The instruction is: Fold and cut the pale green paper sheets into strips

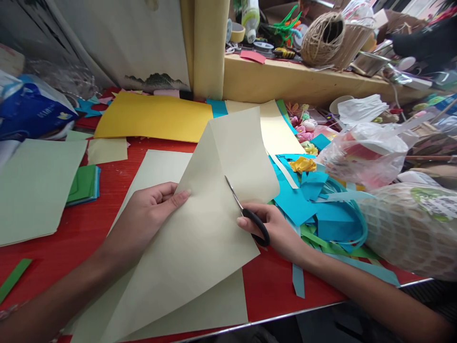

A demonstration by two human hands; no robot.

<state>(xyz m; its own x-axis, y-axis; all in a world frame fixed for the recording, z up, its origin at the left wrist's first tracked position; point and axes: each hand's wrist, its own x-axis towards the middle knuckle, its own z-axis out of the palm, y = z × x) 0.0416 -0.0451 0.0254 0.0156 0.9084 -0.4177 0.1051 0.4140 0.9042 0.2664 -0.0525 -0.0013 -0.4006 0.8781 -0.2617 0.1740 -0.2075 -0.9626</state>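
A large pale cream sheet of paper (193, 243) is lifted over the red table, with a cut running down from near its top. My left hand (157, 205) pinches its left edge between thumb and fingers. In my right hand (271, 226) are black-handled scissors (257, 225), gripped by the handles. Their pointed blades lie at the cut, and the part of the sheet right of it bends away. Whether the blades are fully closed is hard to make out. Another pale sheet (221, 305) lies underneath on the table.
Yellow paper (153, 116) lies at the back. Green and blue folded papers (84, 183) and a pale stack (35, 186) are on the left. Blue scraps (303, 200) and a netted bag (410, 224) crowd the right. A twine roll (323, 40) stands on the ledge.
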